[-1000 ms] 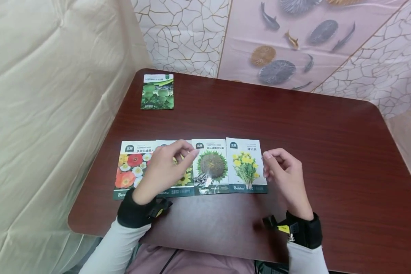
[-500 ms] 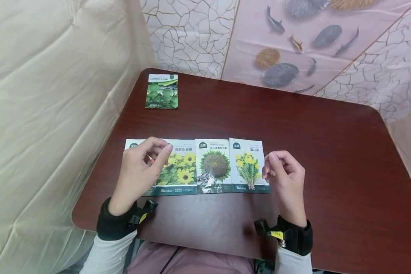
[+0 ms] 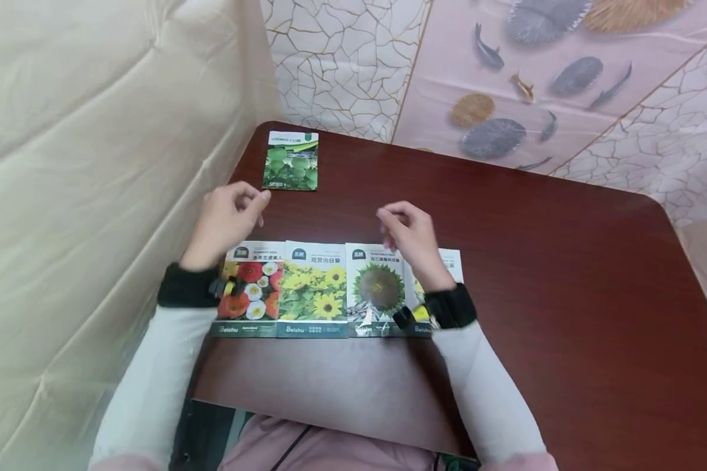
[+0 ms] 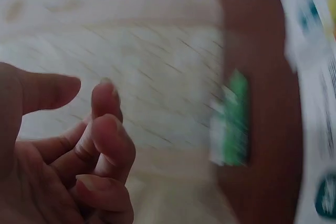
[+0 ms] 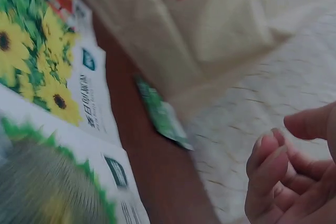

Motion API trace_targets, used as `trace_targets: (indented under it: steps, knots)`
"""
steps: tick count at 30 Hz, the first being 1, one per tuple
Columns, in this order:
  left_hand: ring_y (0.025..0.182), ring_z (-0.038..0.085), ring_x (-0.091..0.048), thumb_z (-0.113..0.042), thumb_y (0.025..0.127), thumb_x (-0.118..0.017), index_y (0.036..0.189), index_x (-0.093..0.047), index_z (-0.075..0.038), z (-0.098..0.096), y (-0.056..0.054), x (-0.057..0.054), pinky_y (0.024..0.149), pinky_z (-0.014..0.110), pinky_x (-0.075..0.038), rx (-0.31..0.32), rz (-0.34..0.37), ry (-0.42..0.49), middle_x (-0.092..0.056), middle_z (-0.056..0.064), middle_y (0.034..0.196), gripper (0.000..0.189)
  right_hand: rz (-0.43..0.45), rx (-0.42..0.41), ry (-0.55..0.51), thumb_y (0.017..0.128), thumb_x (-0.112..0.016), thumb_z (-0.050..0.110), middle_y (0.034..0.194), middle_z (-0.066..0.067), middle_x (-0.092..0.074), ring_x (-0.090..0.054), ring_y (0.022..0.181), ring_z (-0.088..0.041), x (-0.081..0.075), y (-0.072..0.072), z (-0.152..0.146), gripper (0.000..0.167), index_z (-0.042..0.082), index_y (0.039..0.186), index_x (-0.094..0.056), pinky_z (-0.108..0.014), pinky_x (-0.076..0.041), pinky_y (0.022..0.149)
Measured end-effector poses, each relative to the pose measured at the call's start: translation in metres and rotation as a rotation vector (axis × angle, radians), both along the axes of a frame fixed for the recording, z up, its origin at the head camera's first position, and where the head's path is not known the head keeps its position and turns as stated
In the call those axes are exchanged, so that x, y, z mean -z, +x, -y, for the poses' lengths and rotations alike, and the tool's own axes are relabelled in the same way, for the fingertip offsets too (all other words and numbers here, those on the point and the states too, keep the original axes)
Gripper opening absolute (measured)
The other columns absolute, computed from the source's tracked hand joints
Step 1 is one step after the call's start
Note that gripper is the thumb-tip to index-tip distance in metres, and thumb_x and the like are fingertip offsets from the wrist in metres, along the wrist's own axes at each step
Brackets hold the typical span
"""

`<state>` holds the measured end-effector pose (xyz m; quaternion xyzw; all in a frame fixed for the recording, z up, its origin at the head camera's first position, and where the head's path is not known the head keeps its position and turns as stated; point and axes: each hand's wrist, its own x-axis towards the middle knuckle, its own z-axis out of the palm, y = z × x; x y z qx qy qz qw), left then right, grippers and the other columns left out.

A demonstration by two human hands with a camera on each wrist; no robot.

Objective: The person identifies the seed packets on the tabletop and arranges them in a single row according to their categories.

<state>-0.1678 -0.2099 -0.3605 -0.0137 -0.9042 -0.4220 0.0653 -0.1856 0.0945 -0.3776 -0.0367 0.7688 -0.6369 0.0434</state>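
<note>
My left hand (image 3: 226, 219) hovers above the left end of a row of seed packets, its fingers loosely bent around nothing. My right hand (image 3: 409, 235) hangs over the row's right part, likewise holding nothing. Side by side lie a red-and-white flower packet (image 3: 253, 291), a yellow sunflower packet (image 3: 312, 288), a sunflower-head packet (image 3: 377, 288) and a yellow-flowered packet (image 3: 452, 261), partly hidden by the right hand and wrist. Farther back, a green-leaf seed packet (image 3: 291, 162) lies alone, just beyond the left hand's fingertips. In the left wrist view, the thumb and fingers (image 4: 113, 140) are apart.
The dark wooden table (image 3: 565, 294) spreads to the right of the packets. A pale cloth (image 3: 94, 163) hangs along its left side, and a patterned cloth (image 3: 342, 65) hangs behind its far edge.
Both hands have moved forward over the table, the left up beside the green packet and the right leftward over the row. The view has shifted slightly. The packets lie as before.
</note>
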Motion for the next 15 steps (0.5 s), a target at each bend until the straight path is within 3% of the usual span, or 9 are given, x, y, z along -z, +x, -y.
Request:
trace_targets:
  steps: [4,7,11,15]
  knots:
    - [0.054,0.015,-0.058,-0.039,0.098,-0.053,0.097,-0.063,-0.008,0.024,-0.054,0.023,0.053,0.029,-0.043,-0.030,0.167,-0.018,-0.069,0.008,0.072,0.033,0.086,-0.019,0.126,0.095,-0.062,0.024,0.084,-0.013,-0.064,-0.054,0.051,-0.011,0.012,-0.052,0.047,0.018,0.008,0.103,-0.064,-0.022,-0.045,0.050]
    - [0.054,0.013,-0.059,-0.036,0.099,-0.052,0.101,-0.060,-0.006,0.031,-0.083,0.033,0.055,0.027,-0.046,-0.058,0.257,-0.052,-0.069,0.003,0.073,0.031,0.140,-0.049,0.241,0.097,-0.059,0.024,0.093,-0.015,-0.066,-0.056,0.054,-0.011,0.023,-0.086,0.077,0.020,0.007,0.105,-0.064,-0.022,-0.047,0.051]
    - [0.051,0.011,-0.059,-0.033,0.099,-0.051,0.098,-0.066,-0.004,0.035,-0.109,0.042,0.059,0.027,-0.045,-0.092,0.304,-0.099,-0.068,-0.001,0.068,0.033,0.184,-0.036,0.360,0.097,-0.058,0.023,0.093,-0.012,-0.068,-0.057,0.054,-0.011,0.039,-0.121,0.105,0.020,0.005,0.104,-0.065,-0.022,-0.048,0.052]
    - [0.049,0.010,-0.059,-0.031,0.099,-0.049,0.086,-0.073,-0.005,0.041,-0.126,0.050,0.062,0.027,-0.044,-0.123,0.346,-0.140,-0.064,-0.006,0.056,0.038,0.232,0.029,0.450,0.096,-0.058,0.023,0.080,-0.005,-0.068,-0.057,0.048,-0.010,0.049,-0.142,0.127,0.019,0.007,0.097,-0.069,-0.021,-0.049,0.049]
